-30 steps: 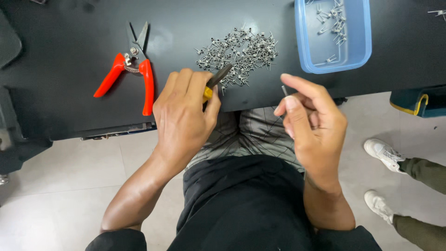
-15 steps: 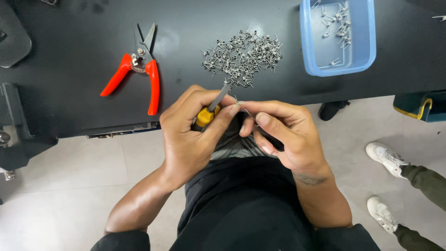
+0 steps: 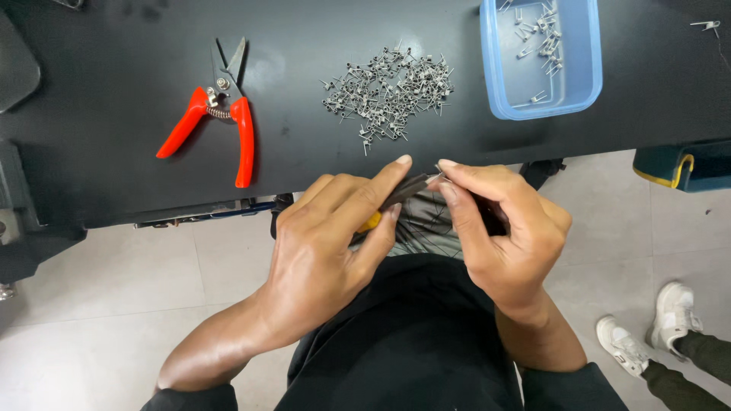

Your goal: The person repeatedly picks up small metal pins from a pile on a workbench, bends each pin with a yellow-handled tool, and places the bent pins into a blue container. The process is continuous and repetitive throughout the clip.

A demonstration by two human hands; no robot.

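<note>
Two hands meet just below black table (image 3: pixel 114 114) edge, over lap. Left hand (image 3: pixel 327 243) clenched around small tool (image 3: pixel 402 190) with yellow handle, dark tip pointing right. Right hand (image 3: pixel 502 236) pinches tiny metal piece (image 3: pixel 439 173) at tool tip, fingertips closed on it. Pile of small metal coils (image 3: pixel 388 91) on table just above hands. Blue tray (image 3: pixel 586 68) with few coils at right. Red-handled cutters (image 3: pixel 217 114) lie at left, apart from hands. Another person's shoes (image 3: pixel 647 335) on floor, lower right.

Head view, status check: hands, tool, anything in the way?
Left hand grips yellow-handled tool. Right hand fingers pinch at its tip; the piece there is too small to tell. Pile of small metal parts and red cutters lie apart on table.
</note>
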